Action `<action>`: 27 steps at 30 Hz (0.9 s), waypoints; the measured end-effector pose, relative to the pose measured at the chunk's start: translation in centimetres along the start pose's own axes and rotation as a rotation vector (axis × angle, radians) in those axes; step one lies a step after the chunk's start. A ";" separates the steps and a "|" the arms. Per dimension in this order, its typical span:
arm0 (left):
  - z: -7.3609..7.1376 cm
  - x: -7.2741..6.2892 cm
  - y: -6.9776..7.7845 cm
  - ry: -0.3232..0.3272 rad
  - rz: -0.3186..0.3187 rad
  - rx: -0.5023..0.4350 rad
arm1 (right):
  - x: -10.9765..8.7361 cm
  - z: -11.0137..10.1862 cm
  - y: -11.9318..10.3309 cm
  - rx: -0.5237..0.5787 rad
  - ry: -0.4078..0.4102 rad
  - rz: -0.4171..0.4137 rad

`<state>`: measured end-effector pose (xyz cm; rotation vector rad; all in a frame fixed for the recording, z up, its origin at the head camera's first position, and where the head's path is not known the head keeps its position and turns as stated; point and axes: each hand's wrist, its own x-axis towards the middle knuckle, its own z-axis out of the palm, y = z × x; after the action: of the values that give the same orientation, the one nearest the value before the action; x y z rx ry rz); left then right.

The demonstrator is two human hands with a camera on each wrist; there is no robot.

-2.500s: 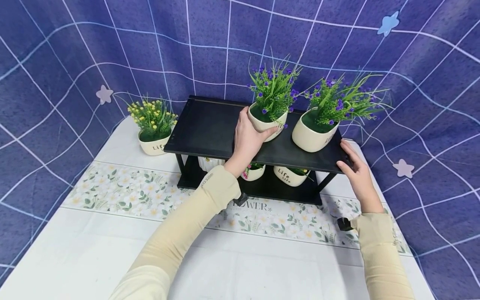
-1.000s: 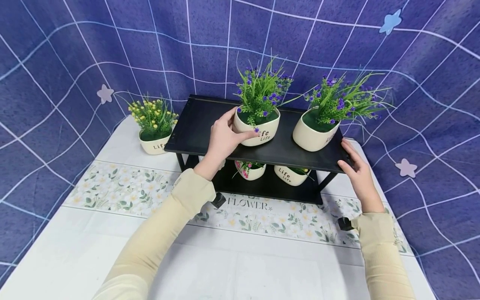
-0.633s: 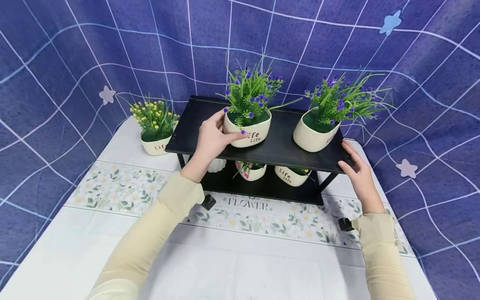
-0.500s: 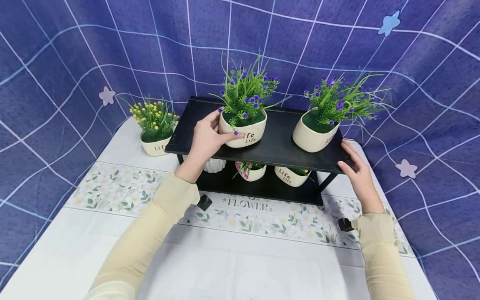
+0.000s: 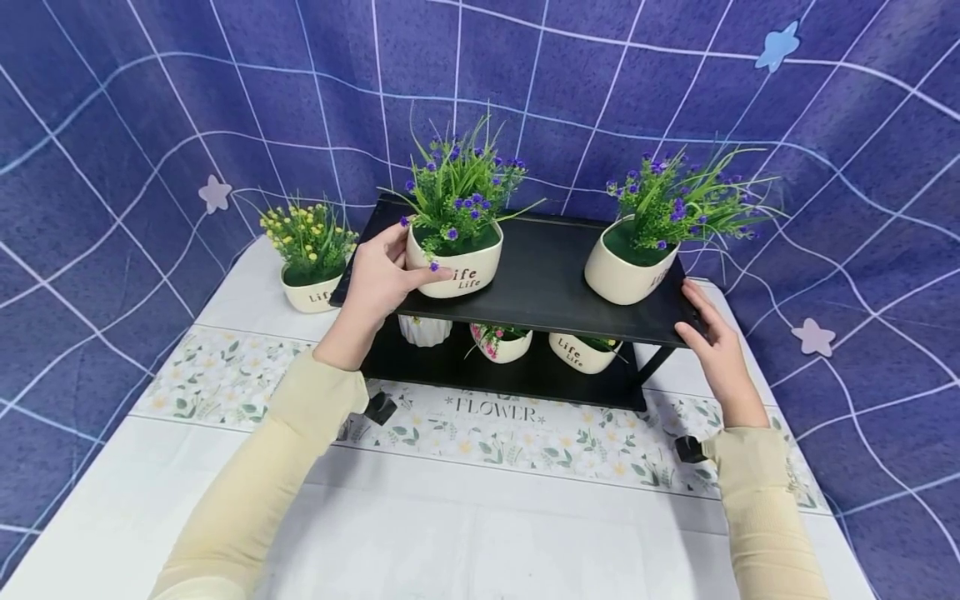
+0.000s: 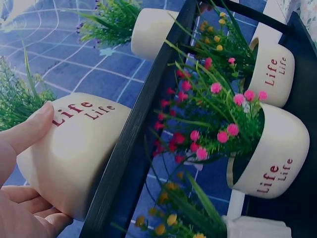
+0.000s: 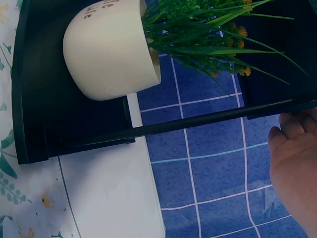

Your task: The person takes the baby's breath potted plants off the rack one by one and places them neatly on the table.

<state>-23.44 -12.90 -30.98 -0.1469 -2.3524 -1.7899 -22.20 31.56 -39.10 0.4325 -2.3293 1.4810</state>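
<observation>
My left hand grips a cream plant pot with purple flowers, its thumb across the front by the "Life" lettering. In the left wrist view this pot stands at the upper board's edge, the fingers beneath the thumb around its side. It is near the left end of the top of a black two-tier shelf. My right hand holds the shelf's front right corner, thumb at the front and fingers along the side edge. A second cream pot with purple flowers stands tilted near that end.
On the lower tier stand a white ribbed pot, a pot with pink flowers and another "Life" pot. A yellow-flowered pot sits on the table left of the shelf. A blue checked curtain hangs behind.
My left hand has moved the purple-flowered pot leftward along the shelf top, away from the other pot, and its lettering has turned to the front. My right hand has stayed at the corner.
</observation>
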 end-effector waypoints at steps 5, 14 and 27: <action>-1.3 -0.4 -0.3 -0.005 -0.050 -0.015 | 0.0 0.0 0.1 0.012 -0.004 -0.002; -4.0 -0.6 0.0 -0.010 -0.046 -0.050 | -0.2 0.0 0.0 0.023 -0.001 -0.005; -8.2 -1.5 0.4 -0.010 -0.113 0.000 | -0.1 -0.1 0.1 0.031 -0.003 -0.001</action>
<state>-21.17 -20.63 -28.75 -0.0230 -2.4130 -1.8431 -22.09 31.67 -39.17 0.4446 -2.3114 1.5184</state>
